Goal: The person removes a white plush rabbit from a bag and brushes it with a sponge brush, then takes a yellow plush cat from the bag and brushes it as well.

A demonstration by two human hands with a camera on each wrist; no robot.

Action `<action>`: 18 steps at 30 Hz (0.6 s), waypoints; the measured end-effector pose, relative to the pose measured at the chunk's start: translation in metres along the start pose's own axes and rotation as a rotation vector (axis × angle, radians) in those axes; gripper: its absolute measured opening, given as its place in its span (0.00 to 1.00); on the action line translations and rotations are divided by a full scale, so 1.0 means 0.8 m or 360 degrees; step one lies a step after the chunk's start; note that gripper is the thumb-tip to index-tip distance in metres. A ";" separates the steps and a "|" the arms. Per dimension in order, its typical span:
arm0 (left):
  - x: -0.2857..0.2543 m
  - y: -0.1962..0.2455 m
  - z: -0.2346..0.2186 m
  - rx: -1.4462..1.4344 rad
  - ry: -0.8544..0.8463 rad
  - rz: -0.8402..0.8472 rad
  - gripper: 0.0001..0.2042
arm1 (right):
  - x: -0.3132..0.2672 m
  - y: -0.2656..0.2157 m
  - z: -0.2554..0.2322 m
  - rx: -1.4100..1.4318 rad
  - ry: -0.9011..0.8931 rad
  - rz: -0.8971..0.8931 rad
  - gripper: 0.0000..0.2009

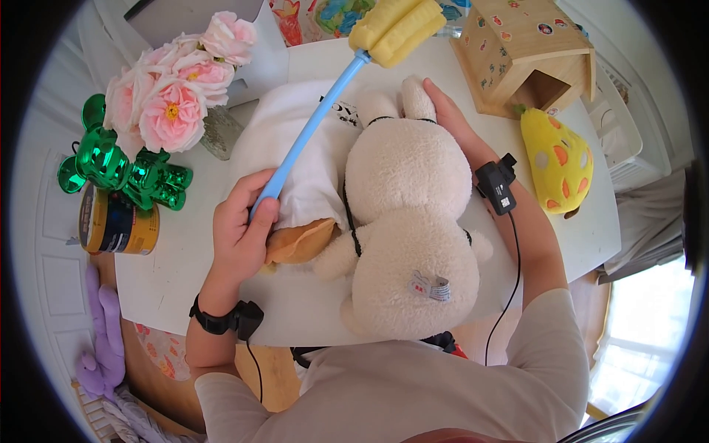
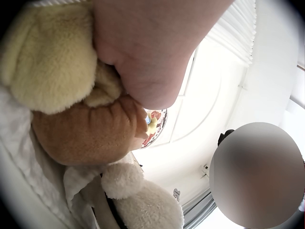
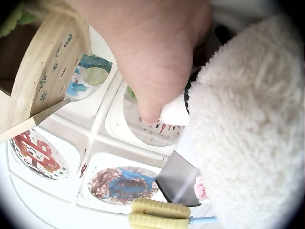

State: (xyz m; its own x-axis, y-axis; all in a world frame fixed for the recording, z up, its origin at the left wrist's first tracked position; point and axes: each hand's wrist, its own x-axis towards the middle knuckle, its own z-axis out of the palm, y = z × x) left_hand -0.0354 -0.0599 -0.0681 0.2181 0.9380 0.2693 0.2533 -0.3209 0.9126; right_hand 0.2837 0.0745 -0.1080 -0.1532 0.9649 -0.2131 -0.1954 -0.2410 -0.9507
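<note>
My left hand (image 1: 244,225) grips the light-blue handle (image 1: 310,133) of a brush with a ridged yellow head (image 1: 399,31), raised over the table; the right wrist view also shows that head (image 3: 159,213). A cream plush toy (image 1: 410,173) lies back side up, its tag showing. Beside its upper end is my right hand (image 1: 449,114), the thumb side against an ear (image 1: 419,102); its other fingers are hidden. Under my left hand, a brown soft thing (image 1: 301,242) pokes out of white cloth (image 1: 284,159); a pale yellow furry part (image 2: 52,59) adjoins it in the left wrist view.
At the left are pink flowers (image 1: 173,111) in a glass vase, a shiny green figure (image 1: 103,159) and a yellow-and-black tub (image 1: 122,225). A wooden house (image 1: 509,48) and a yellow spotted plush (image 1: 557,162) stand at the right. Black cables run from both wrists.
</note>
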 end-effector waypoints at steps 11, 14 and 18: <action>0.000 0.001 0.000 -0.0020 -0.0004 -0.0004 0.14 | -0.003 -0.002 0.003 -0.0005 0.0007 0.0015 0.23; 0.000 0.002 -0.001 -0.0002 -0.0025 -0.0007 0.15 | 0.001 0.000 0.002 0.0000 0.0024 0.0002 0.23; 0.000 0.005 -0.002 0.0010 -0.0042 -0.0046 0.15 | 0.000 0.002 0.001 0.0006 -0.0001 -0.0002 0.23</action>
State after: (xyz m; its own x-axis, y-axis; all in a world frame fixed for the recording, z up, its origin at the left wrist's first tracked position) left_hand -0.0359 -0.0612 -0.0640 0.2352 0.9431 0.2349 0.2658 -0.2949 0.9178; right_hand 0.2830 0.0740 -0.1097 -0.1536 0.9651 -0.2120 -0.1991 -0.2403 -0.9501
